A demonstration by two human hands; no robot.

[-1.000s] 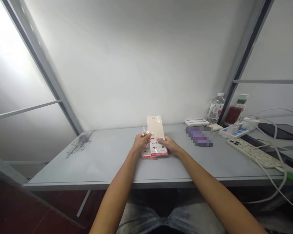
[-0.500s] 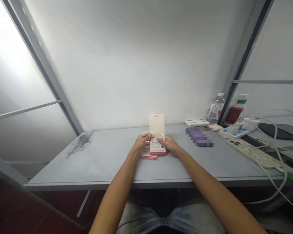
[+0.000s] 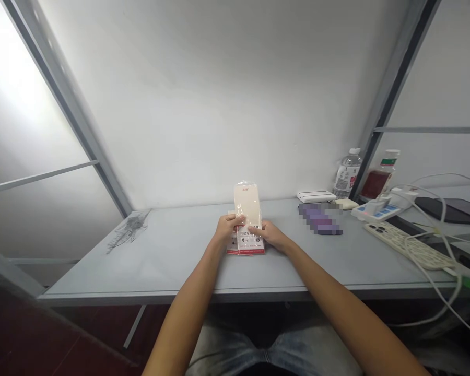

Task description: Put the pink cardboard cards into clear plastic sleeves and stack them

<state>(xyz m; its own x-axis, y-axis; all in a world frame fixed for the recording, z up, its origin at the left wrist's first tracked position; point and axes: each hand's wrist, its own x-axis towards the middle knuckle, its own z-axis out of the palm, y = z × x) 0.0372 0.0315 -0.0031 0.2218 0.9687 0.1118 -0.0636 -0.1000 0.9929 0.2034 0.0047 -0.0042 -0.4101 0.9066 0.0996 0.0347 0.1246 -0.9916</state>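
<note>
Head view: a grey desk [image 3: 172,266] is seen set against a pale wall [image 3: 203,115], with a dark scribbled patch [image 3: 129,230] marked at its left end; on the right, a clear bottle [image 3: 345,180] with a white label is stood near the wall, beside a jar [image 3: 378,180] with dark red contents; a flat white device [image 3: 316,197] is laid near the bottle, and a purple item [image 3: 321,219], blurred by pixels, is placed in front of it; farther right, a white and blue power strip [image 3: 376,210] and a pale patterned phone case [image 3: 407,248] are crossed by white cables [image 3: 452,256]; at the middle of the desk, a front packet [image 3: 247,201] in clear wrapping is held tilted up, and a rear packet [image 3: 232,244] is partly covered by it and by the fingers; the front packet is pinched from the left side by the left hand [image 3: 227,227], its fingers closed over the wrapping, and from the right by the right hand [image 3: 273,234], its thumb pressed across the printed face; whether the rear packet is also gripped cannot be told.
</note>
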